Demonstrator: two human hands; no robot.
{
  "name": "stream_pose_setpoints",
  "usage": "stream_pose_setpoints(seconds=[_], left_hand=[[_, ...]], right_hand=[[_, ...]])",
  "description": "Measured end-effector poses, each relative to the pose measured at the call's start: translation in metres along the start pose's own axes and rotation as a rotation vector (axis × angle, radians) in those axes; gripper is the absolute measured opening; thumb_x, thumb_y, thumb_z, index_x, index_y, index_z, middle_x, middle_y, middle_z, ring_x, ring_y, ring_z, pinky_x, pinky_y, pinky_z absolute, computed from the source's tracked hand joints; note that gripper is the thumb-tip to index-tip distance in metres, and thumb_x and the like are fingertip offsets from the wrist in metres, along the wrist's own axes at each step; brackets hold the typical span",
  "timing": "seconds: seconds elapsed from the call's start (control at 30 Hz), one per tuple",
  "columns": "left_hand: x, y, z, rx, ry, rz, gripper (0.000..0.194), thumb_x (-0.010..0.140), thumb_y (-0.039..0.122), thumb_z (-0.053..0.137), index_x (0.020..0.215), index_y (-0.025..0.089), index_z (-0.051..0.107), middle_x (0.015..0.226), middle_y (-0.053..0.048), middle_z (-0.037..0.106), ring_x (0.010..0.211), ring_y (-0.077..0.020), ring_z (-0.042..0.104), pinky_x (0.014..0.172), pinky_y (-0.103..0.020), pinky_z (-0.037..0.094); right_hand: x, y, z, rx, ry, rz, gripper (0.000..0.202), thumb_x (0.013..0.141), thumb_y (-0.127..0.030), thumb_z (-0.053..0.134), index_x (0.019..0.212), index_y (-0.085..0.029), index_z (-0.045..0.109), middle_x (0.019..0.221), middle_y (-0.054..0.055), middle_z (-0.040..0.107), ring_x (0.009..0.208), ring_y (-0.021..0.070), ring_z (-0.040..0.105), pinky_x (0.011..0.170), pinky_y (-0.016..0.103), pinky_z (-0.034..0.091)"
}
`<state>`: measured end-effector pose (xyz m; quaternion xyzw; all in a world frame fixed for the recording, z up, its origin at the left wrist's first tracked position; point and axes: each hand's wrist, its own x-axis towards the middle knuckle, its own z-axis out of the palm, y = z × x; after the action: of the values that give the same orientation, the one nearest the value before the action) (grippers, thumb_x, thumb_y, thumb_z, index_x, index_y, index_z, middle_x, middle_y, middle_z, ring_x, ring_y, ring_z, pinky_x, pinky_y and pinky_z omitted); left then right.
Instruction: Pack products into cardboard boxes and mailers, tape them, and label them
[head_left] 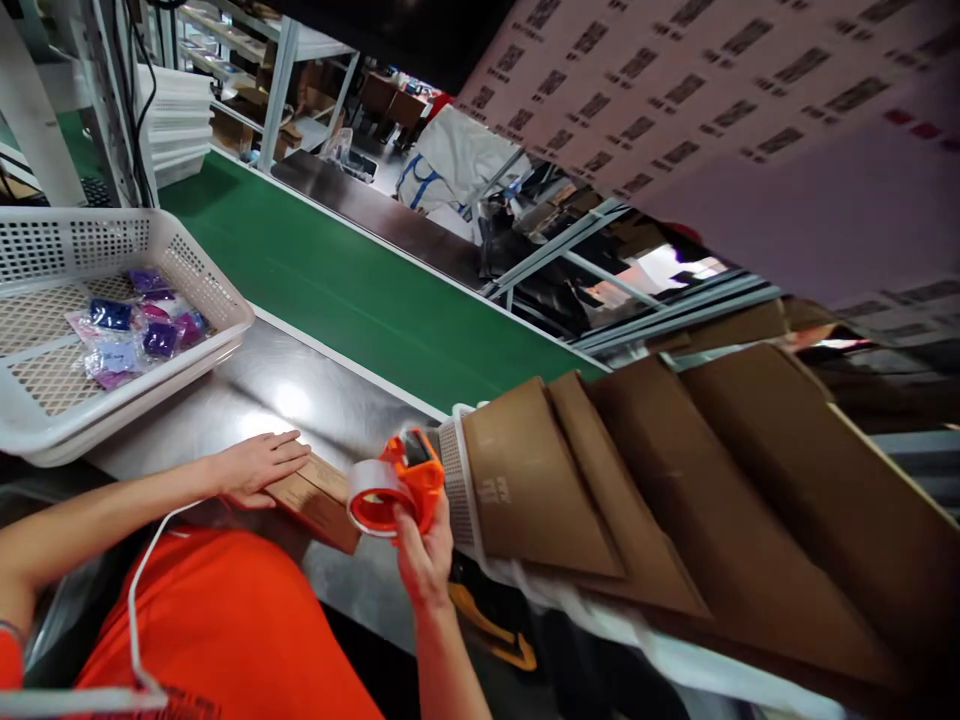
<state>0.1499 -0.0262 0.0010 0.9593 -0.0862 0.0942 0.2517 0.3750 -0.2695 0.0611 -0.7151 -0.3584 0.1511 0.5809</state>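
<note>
The left hand (255,468) lies flat on top of a small brown box (322,503). Its fingers are stretched out, almost side by side, and they do not wrap around anything. The right hand (426,555) is closed around an orange tape dispenser (429,478) with a big roll of tape. The box is on the shiny metal table (274,375), at the near side, close to the person's body. The tape dispenser is at the right end of the box. I cannot tell if the two touch.

It looks like the step now is taping the box. I cannot see if any tape is on it. The next move seems to call for the left hand to keep the box still, while the right hand puts the tape's edge on the box and pulls it along straight.

To the left is a white basket (229,335) with little shiny packets (159,338). To the right stand big cardboard sheets (536,480). On the far side is a green belt (337,285).
</note>
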Motion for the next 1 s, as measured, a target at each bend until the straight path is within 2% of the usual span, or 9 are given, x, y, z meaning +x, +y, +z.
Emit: stream_pose_setpoints(seconds=[0.1, 0.2, 0.3, 0.43, 0.57, 0.67, 0.77, 0.9, 1.0], left_hand=[[0.0, 0.001, 0.001, 0.007, -0.016, 0.002, 0.098, 0.081, 0.038, 0.07, 0.166, 0.007, 0.033, 0.169, -0.026, 0.04, 0.16, -0.0483, 0.029, 0.128, -0.063, 0.03], [0.0, 0.004, 0.001, 0.01, -0.034, -0.042, 0.1, 0.079, 0.034, 0.07, 0.168, 0.011, 0.03, 0.172, -0.024, 0.037, 0.161, -0.048, 0.027, 0.128, -0.064, 0.03], [0.0, 0.004, 0.003, -0.02, -0.032, -0.078, 0.104, 0.078, 0.033, 0.072, 0.17, 0.015, 0.027, 0.174, -0.022, 0.033, 0.162, -0.0506, 0.024, 0.127, -0.069, 0.03], [-0.005, -0.002, 0.013, -0.113, 0.091, 0.037, 0.112, 0.083, 0.04, 0.076, 0.173, 0.018, 0.014, 0.176, -0.026, 0.025, 0.163, -0.0499, 0.022, 0.128, -0.069, 0.03], [-0.016, -0.006, 0.03, -0.135, 0.259, -0.003, 0.107, 0.095, 0.042, 0.071, 0.175, 0.028, 0.0, 0.18, -0.024, 0.009, 0.166, -0.048, 0.01, 0.128, -0.071, 0.029], [-0.022, -0.002, 0.036, -0.158, 0.221, -0.087, 0.107, 0.099, 0.04, 0.07, 0.174, 0.031, -0.006, 0.181, -0.022, -0.003, 0.167, -0.0467, 0.007, 0.13, -0.068, 0.029], [-0.024, 0.004, 0.036, -0.187, 0.185, -0.149, 0.116, 0.098, 0.035, 0.072, 0.173, 0.033, -0.016, 0.178, -0.019, -0.023, 0.167, -0.0459, 0.003, 0.13, -0.061, 0.033], [-0.022, 0.012, 0.035, -0.174, 0.194, -0.14, 0.127, 0.093, 0.03, 0.079, 0.171, 0.036, -0.021, 0.174, -0.017, -0.035, 0.166, -0.0468, 0.003, 0.129, -0.058, 0.037], [-0.02, 0.016, 0.034, -0.143, 0.186, -0.137, 0.129, 0.092, 0.029, 0.08, 0.17, 0.036, -0.022, 0.174, -0.017, -0.034, 0.166, -0.048, 0.004, 0.129, -0.062, 0.035]], right_hand=[[0.001, 0.003, -0.01, -0.231, -0.255, -0.338, 0.072, 0.088, -0.026, 0.064, 0.159, -0.029, 0.051, 0.148, 0.012, 0.061, 0.135, 0.0338, 0.06, 0.114, 0.056, 0.051], [0.003, 0.015, -0.005, -0.457, -0.497, -0.558, 0.074, 0.085, -0.016, 0.059, 0.157, -0.034, 0.055, 0.142, 0.011, 0.061, 0.119, 0.031, 0.065, 0.103, 0.053, 0.058], [0.005, 0.025, 0.0, -0.55, -0.499, -0.654, 0.082, 0.088, -0.013, 0.054, 0.166, -0.036, 0.041, 0.142, 0.012, 0.058, 0.116, 0.0296, 0.064, 0.097, 0.049, 0.06], [0.002, 0.029, -0.004, -0.551, -0.497, -0.675, 0.089, 0.089, -0.01, 0.051, 0.171, -0.037, 0.028, 0.144, 0.013, 0.054, 0.123, 0.0297, 0.062, 0.101, 0.05, 0.059], [-0.005, 0.038, -0.01, -0.436, -0.449, -0.486, 0.09, 0.083, -0.013, 0.057, 0.168, -0.03, 0.036, 0.146, 0.014, 0.058, 0.13, 0.0325, 0.062, 0.109, 0.053, 0.056], [-0.008, 0.047, -0.012, -0.246, -0.213, -0.105, 0.078, 0.083, -0.022, 0.064, 0.16, -0.025, 0.05, 0.143, 0.012, 0.066, 0.129, 0.0309, 0.065, 0.11, 0.049, 0.055], [-0.008, 0.055, -0.006, 0.037, -0.024, 0.213, 0.069, 0.081, -0.035, 0.074, 0.147, -0.022, 0.062, 0.136, 0.012, 0.073, 0.118, 0.0302, 0.071, 0.101, 0.044, 0.06], [-0.007, 0.057, 0.015, 0.275, 0.09, 0.384, 0.057, 0.074, -0.049, 0.082, 0.121, -0.019, 0.074, 0.108, 0.009, 0.08, 0.096, 0.0276, 0.075, 0.088, 0.043, 0.061], [-0.006, 0.05, 0.03, 0.358, 0.145, 0.43, 0.057, 0.07, -0.051, 0.085, 0.116, -0.018, 0.075, 0.108, 0.009, 0.08, 0.099, 0.0282, 0.076, 0.094, 0.044, 0.061]])
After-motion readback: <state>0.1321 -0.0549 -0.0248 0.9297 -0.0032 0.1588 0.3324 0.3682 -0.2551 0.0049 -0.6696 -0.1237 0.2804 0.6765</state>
